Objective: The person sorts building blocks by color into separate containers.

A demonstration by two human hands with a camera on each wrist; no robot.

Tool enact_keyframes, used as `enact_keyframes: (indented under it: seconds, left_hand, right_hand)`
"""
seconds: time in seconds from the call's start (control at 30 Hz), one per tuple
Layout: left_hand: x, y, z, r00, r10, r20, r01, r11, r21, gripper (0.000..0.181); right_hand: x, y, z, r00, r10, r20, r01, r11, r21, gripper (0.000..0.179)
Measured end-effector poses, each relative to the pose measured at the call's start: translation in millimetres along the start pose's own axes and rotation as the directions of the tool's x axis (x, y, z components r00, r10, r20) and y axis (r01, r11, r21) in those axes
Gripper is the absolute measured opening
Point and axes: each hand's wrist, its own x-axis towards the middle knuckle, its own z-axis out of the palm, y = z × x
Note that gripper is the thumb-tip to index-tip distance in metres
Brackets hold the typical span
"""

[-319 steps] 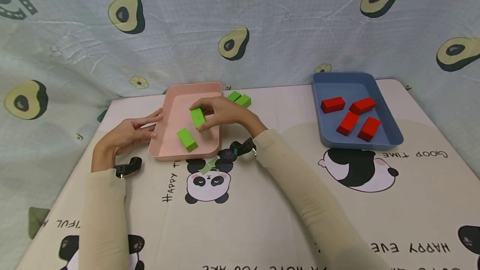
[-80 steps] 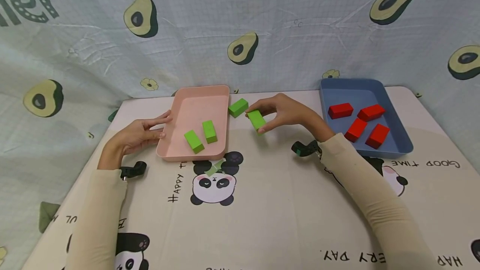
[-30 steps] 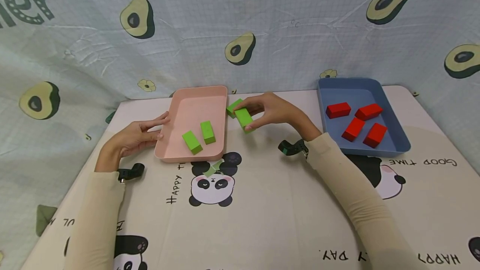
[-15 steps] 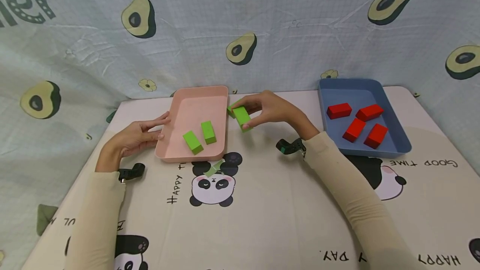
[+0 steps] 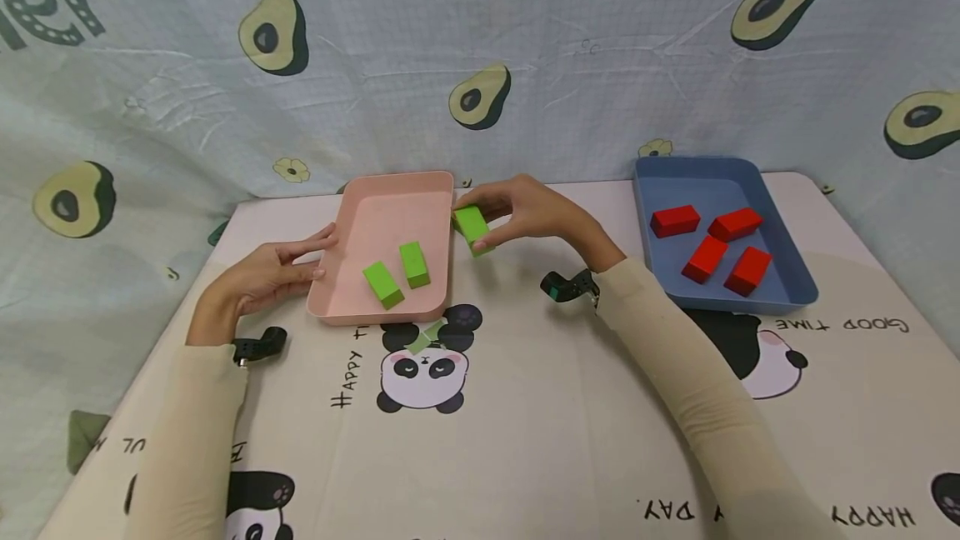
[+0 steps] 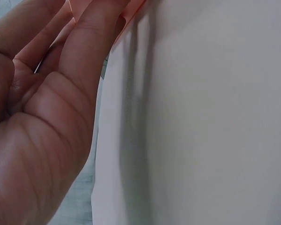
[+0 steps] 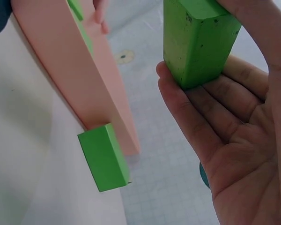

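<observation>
My right hand (image 5: 528,207) pinches a green block (image 5: 472,226) between thumb and fingers, just right of the pink tray (image 5: 393,198). In the right wrist view, the held green block (image 7: 196,47) is up off the table, with small dark marks on it. Another green block (image 7: 103,157) lies on the table against the tray's outer wall; the hand and held block hide it in the head view. Inside the tray are two green blocks, a left one (image 5: 383,284) and a right one (image 5: 414,264). My left hand (image 5: 258,282) touches the tray's left side with its fingertips.
A blue tray (image 5: 686,177) with several red blocks (image 5: 705,259) stands at the back right. The tabletop (image 5: 525,407) has a panda-print cover, and a hanging avocado-print cloth (image 5: 375,65) rises behind its back edge.
Since 10.6 s ago a second green block has come to lie in the pink tray, and my right hand has picked up another. Lately it moved left with that block, over the remaining one.
</observation>
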Motion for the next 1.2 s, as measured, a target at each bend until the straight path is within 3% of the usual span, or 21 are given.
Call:
enact_keyframes:
  seconds: [0.37,1.2]
  left_hand:
    - [-1.4,2.3,0.8,1.0,-0.02,0.016,0.02,0.999,-0.046,0.061]
    - [-0.1,5.9,3.5,0.998,-0.057,-0.004,0.057,0.998,0.006,0.065]
  right_hand:
    - [9.8,0,0,0.999,0.028,-0.02,-0.027,0.999,0.042,0.063]
    - [26.7,13,7,1.0,-0.005,-0.028,0.008,0.996,0.088,0.066]
